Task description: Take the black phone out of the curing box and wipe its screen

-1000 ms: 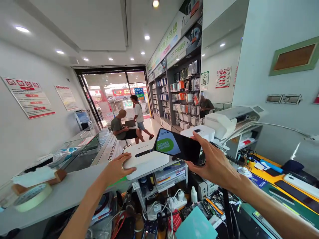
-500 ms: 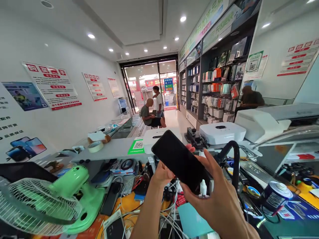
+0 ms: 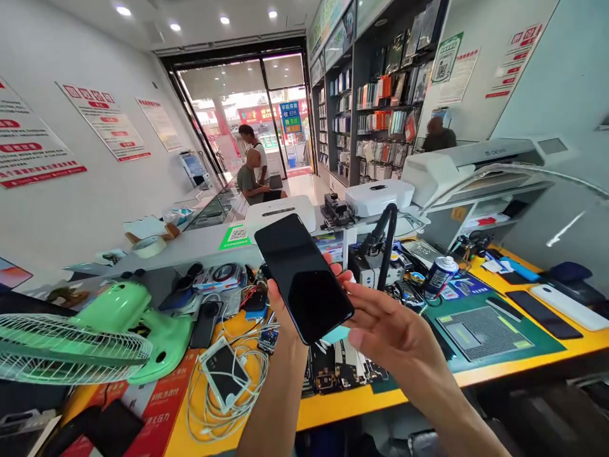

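Note:
A black smartphone point(image 3: 302, 273) with a dark screen is held up, tilted, over the workbench. My left hand point(image 3: 285, 317) grips it from below, thumb along the left edge and fingertips showing past the right edge. Beside the phone's lower right corner is my right hand point(image 3: 394, 336), its fingers stretched and thumb apart. Its fingertips come close to the phone's edge; whether they touch it I cannot tell. Below the phone, several bare phone parts point(image 3: 340, 365) lie along the bench front, and a coiled white cable point(image 3: 209, 412) lies to the left.
At the left stands a green fan point(image 3: 124, 330). A spray can point(image 3: 440, 277) and a perforated grey pad point(image 3: 483, 333) sit on the green mat at right, near another phone point(image 3: 542, 314). A raised counter holds white boxes point(image 3: 280, 212). Two people point(image 3: 254, 174) are beyond it.
My view has tipped down and turned right, showing more of the bench. The phone now sits more upright. My right hand has moved from around its lower end to beside it, fingers apart.

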Demonstrator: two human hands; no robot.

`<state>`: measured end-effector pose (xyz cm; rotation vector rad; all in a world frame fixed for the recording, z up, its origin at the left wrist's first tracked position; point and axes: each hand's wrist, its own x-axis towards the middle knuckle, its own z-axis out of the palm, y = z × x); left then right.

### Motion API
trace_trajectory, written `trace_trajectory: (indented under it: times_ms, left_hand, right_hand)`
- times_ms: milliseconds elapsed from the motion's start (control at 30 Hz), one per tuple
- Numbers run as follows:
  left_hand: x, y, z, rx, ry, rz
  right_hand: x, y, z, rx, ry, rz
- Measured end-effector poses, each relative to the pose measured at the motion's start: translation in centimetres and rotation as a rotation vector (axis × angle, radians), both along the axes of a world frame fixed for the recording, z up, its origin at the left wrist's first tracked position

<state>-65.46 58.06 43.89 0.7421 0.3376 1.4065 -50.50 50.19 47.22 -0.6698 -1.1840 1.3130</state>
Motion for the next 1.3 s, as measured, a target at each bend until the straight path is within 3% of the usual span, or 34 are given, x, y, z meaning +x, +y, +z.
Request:
trace_trajectory:
  times_ms: [267, 667, 1100, 1300]
  left_hand:
    - [0.6, -3.0, -0.2, -0.116, 0.04, -0.072]
    - [-0.4, -3.3, 0.0, 0.036, 0.014, -0.321]
    - [-0.9, -3.8, 0.2, -0.009, 0.011, -0.292]
    - [-0.9, -3.9, 0.1, 0.002, -0.018, -0.292]
  right_hand:
    - [-0.2, -3.0, -0.2, -0.117, 0.047, -0.009]
    - [-0.5, -2.7, -0.9, -0.17, 0.007, -0.063]
    - [-1.0, -2.5, -1.3, -0.195, -0.018, -0.129]
    - [-1.2, -2.7, -0.9, -0.205, 0.025, -0.09]
